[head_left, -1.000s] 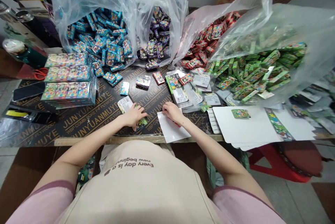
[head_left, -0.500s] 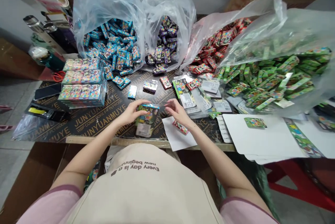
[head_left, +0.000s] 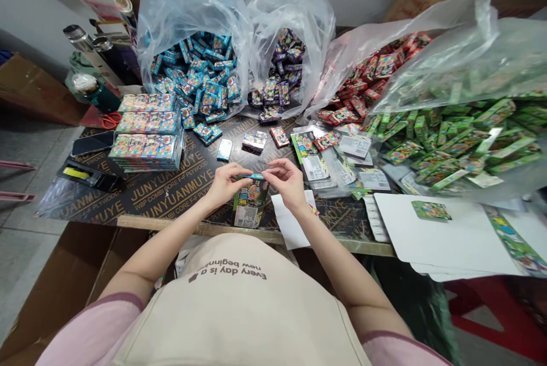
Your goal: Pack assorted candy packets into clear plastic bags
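Note:
Both my hands hold one clear printed packet [head_left: 249, 200] upright above the near edge of the dark plywood table [head_left: 171, 192]. My left hand [head_left: 225, 182] pinches its top left corner. My right hand [head_left: 289, 182] pinches the top right, by a small blue box at the packet's mouth. A small red box [head_left: 313, 208] lies on a white sheet [head_left: 290, 223] just under my right wrist.
Four clear bags of small boxes stand at the back: blue [head_left: 200, 72], purple [head_left: 280, 75], red [head_left: 367, 84], green [head_left: 461, 138]. Stacked filled packets [head_left: 147, 138] sit left, beside a phone [head_left: 92, 142] and scissors [head_left: 110, 121]. Loose packets [head_left: 333, 161] and white sheets [head_left: 427, 229] lie right.
My left hand lifted the packet off the table and stood it upright. My right hand left the red box on the white sheet and came to the packet's top.

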`<action>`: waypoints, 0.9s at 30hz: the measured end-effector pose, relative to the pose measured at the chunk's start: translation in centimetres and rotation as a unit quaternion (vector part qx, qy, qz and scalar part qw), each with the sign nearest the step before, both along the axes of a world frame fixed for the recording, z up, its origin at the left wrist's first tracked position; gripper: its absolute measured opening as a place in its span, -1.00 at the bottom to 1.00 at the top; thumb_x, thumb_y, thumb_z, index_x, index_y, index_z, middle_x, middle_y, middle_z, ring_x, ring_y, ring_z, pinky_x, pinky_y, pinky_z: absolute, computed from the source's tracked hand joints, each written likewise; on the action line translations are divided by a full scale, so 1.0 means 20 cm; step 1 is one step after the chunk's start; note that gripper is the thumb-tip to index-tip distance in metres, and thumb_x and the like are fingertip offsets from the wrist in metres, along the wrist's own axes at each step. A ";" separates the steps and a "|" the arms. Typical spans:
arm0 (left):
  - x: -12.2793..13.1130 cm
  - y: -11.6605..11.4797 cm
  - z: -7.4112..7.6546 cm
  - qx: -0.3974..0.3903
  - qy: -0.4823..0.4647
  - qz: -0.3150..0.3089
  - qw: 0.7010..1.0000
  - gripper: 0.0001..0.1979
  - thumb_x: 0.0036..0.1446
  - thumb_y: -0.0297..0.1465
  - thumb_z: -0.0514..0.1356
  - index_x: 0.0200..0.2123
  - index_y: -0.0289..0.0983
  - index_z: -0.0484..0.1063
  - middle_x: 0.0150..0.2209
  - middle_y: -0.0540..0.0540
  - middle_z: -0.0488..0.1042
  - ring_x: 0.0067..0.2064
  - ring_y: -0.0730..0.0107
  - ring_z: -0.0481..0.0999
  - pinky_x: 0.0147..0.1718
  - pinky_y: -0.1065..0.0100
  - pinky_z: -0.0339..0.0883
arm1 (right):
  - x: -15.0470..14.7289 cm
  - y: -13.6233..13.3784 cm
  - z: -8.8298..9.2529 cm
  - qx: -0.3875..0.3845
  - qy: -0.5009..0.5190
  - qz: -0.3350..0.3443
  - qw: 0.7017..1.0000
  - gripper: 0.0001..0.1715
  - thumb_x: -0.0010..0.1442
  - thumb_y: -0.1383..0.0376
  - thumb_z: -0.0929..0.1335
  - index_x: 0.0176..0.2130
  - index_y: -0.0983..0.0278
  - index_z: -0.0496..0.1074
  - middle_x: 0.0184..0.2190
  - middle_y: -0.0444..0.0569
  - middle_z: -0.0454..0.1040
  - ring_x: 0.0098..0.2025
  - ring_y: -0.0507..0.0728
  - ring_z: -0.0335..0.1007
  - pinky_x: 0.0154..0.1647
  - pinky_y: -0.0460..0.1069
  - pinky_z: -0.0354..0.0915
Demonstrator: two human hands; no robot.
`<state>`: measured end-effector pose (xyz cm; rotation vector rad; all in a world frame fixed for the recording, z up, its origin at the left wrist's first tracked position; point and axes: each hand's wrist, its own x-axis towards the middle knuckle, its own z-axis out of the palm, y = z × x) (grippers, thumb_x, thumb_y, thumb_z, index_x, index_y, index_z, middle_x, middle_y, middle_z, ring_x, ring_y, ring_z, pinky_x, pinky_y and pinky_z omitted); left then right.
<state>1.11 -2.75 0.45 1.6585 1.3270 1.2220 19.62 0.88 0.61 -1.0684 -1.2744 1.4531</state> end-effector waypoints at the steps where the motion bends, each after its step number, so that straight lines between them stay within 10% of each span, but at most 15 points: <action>1: 0.00 0.00 0.01 0.008 0.006 0.002 1.000 -0.84 0.04 -0.33 0.31 -0.30 -0.27 0.58 -0.40 -0.08 0.51 -0.37 0.43 0.47 -0.48 0.46 0.28 | 0.00 0.00 0.01 0.000 -0.003 0.004 1.000 -0.62 -0.10 0.17 0.51 -0.30 0.20 0.36 -0.49 -0.15 0.54 -0.45 0.06 0.48 -0.36 -0.03 0.40; 7: -0.01 0.02 0.04 0.100 0.074 -0.038 0.992 -0.87 0.11 -0.34 0.27 -0.38 -0.29 0.56 -0.44 -0.07 0.52 -0.40 0.46 0.49 -0.42 0.44 0.35 | 0.02 -0.01 0.03 0.044 -0.059 0.033 0.997 -0.66 0.00 0.17 0.48 -0.25 0.20 0.34 -0.47 -0.13 0.57 -0.44 0.10 0.53 -0.35 -0.01 0.43; 15: -0.06 -0.05 0.04 0.211 0.263 -0.097 0.936 -0.79 0.25 -0.44 0.07 -0.14 -0.26 0.48 -0.23 -0.15 0.54 -0.23 0.39 0.52 -0.29 0.38 0.40 | 0.13 -0.12 -0.04 0.328 -0.201 0.094 0.918 -0.77 0.22 0.23 0.31 -0.10 0.19 0.44 -0.13 0.03 0.55 -0.04 0.19 0.48 0.02 0.13 0.37; 22: -0.05 -0.04 0.06 0.140 0.207 -0.078 0.965 -0.82 0.22 -0.41 0.12 -0.21 -0.26 0.52 -0.37 -0.09 0.50 -0.34 0.41 0.49 -0.35 0.41 0.36 | 0.10 0.06 0.18 0.198 -0.147 -0.025 0.969 -0.76 0.06 0.11 0.43 -0.44 0.20 0.40 -0.27 -0.02 0.48 -0.17 0.17 0.40 -0.13 0.09 0.34; 27: -0.04 -0.05 0.06 0.155 0.183 -0.076 0.968 -0.81 0.20 -0.45 0.13 -0.21 -0.26 0.54 -0.35 -0.11 0.50 -0.33 0.40 0.49 -0.35 0.40 0.35 | 0.04 0.14 0.27 0.056 -0.074 0.137 0.986 -0.65 -0.06 0.11 0.50 -0.50 0.24 0.32 -0.54 -0.15 0.39 -0.48 0.02 0.29 -0.40 -0.04 0.26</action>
